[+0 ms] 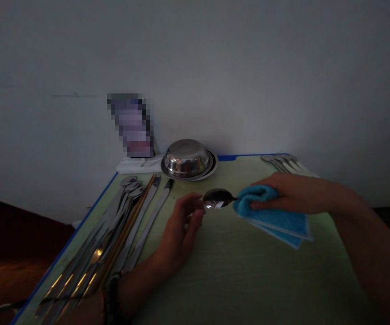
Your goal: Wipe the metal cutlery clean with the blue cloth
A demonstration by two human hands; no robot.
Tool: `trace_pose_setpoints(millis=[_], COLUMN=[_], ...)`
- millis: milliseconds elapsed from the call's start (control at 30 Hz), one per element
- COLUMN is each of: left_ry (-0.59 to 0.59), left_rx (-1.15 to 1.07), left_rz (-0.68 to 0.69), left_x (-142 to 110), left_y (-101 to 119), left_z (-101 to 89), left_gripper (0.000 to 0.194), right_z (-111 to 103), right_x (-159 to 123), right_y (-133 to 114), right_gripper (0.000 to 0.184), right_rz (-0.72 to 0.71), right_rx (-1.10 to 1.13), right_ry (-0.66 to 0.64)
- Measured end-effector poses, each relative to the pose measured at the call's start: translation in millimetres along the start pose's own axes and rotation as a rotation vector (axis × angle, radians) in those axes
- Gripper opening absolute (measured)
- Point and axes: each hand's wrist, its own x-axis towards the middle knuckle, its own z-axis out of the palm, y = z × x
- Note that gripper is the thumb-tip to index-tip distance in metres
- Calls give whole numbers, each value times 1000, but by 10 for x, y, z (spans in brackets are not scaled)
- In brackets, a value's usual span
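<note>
A metal spoon (217, 199) is held level between my two hands, above the table's middle. The fingers of my left hand (185, 225) are curled in a pinch at the tip of its bowl. My right hand (294, 193) grips a folded blue cloth (276, 221), which wraps the spoon's handle. Most of that handle is hidden inside the cloth. Two loose corners of cloth hang below my right fingers.
Left on the green table (235, 280) lie several spoons (127, 185), knives (150, 214) and wooden chopsticks (130, 221). Metal bowls (188, 158) stand at the back, one upturned. A blurred-out phone (134, 126) leans against the wall. More cutlery (284, 162) lies back right.
</note>
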Motion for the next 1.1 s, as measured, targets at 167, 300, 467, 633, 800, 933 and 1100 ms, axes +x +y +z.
trace_pose_setpoints(millis=[167,300,467,633,800,933,1100], left_ry=[14,-13,-57,-104,83,-102,-563], left_rx=[32,106,194,244,-77,-157,93], left_rz=[20,95,246,308,11,-191,-143], left_x=[14,27,59,55,31,48,55], left_y=[-21,-39,9,19,14,97,185], left_z=[-43,-76,-105,-94,-23,-58,-95], left_gripper=[31,32,34,34,20,17,27], right_z=[-1,21,132,301,336,440,748], right_x=[16,43,149,258,302,450,670], right_y=[-68,-90,-170,-255,-265,-229,-253], right_gripper=[40,38,36,33,31,41,53], right_rz=[-11,13,6,-49,-20,15,105], right_rx=[11,14,2,52,315,711,1087], right_ry=[-74,-60,-35,48,311,819,947])
